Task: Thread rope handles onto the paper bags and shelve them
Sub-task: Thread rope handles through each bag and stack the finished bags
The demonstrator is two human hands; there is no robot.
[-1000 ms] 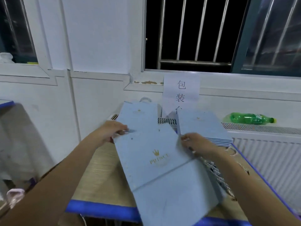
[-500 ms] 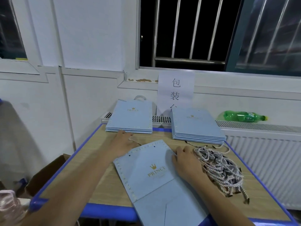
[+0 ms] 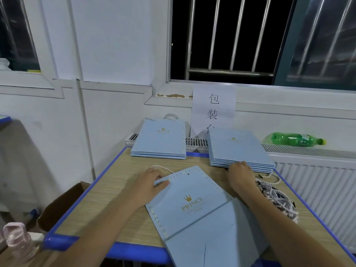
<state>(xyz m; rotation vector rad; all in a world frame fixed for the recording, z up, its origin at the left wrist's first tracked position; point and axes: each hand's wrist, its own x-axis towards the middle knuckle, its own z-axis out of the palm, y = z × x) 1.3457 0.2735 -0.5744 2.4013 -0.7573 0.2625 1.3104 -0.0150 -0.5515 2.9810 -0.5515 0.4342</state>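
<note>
Head view: my left hand (image 3: 152,180) pins flat pale-blue paper bag (image 3: 190,201); right hand (image 3: 238,173), fingers curled, touches right stack of blue bags (image 3: 240,149). Risk: stack slides, snags striped rope handles (image 3: 275,197).

Lying on the blue-edged wooden counter (image 3: 123,191): a flat bag (image 3: 192,205), two bag stacks (image 3: 159,140) (image 3: 238,149), a rope pile (image 3: 277,199).

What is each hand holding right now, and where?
Left hand presses the flat light-blue paper bag at its top-left corner; right hand touches the right bag stack's front edge.
</note>
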